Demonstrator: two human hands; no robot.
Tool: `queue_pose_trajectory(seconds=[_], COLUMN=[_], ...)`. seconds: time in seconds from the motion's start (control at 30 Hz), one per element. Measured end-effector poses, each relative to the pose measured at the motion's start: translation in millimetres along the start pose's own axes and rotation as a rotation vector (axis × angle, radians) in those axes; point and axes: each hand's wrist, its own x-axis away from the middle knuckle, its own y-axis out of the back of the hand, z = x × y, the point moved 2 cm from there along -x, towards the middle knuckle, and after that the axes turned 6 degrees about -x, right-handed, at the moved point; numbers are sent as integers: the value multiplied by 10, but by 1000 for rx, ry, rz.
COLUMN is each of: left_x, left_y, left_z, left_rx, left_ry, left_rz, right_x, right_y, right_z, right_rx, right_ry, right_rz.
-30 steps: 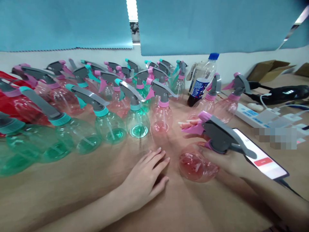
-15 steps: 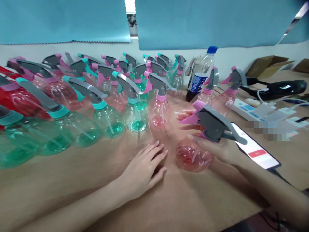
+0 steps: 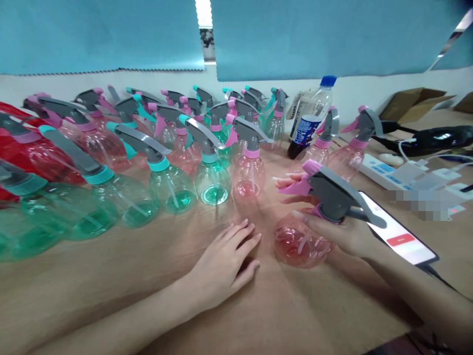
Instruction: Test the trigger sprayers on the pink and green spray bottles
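My right hand (image 3: 332, 224) is wrapped round the neck of a pink spray bottle (image 3: 301, 244). The bottle has a grey head with a pink nozzle and trigger, which point left; its base appears to rest on the table. Part of its neck is hidden by my thumb. My left hand (image 3: 231, 256) lies palm down on the brown tabletop (image 3: 258, 315), fingers stretched out and holding nothing. Just beyond it stand a pink spray bottle (image 3: 249, 175) and a clear-green one (image 3: 213, 180) with a turquoise collar.
Several more green spray bottles (image 3: 172, 192) and pink ones crowd the left and back. A cola bottle (image 3: 306, 128) with a blue cap leans at the back. To the right lie a lit phone (image 3: 404, 231), a white power strip (image 3: 384, 170) and an open cardboard box (image 3: 414, 103).
The whole view has shifted slightly, so everything appears a little further right and lower. Both hands keep their poses, the right one still round the bottle's neck.
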Motion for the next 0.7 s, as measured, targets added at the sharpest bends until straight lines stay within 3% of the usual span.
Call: queue_pose_trajectory(seconds=[0.47, 0.7], left_x=[1, 2], left_y=[7, -9], left_z=[-7, 12], left_rx=[-16, -2], left_ry=[4, 0], left_rz=[26, -8], right_x=[62, 28], right_y=[51, 75], right_z=[-90, -53], right_rx=[-42, 9], right_ry=[-28, 70], right_rz=[41, 70])
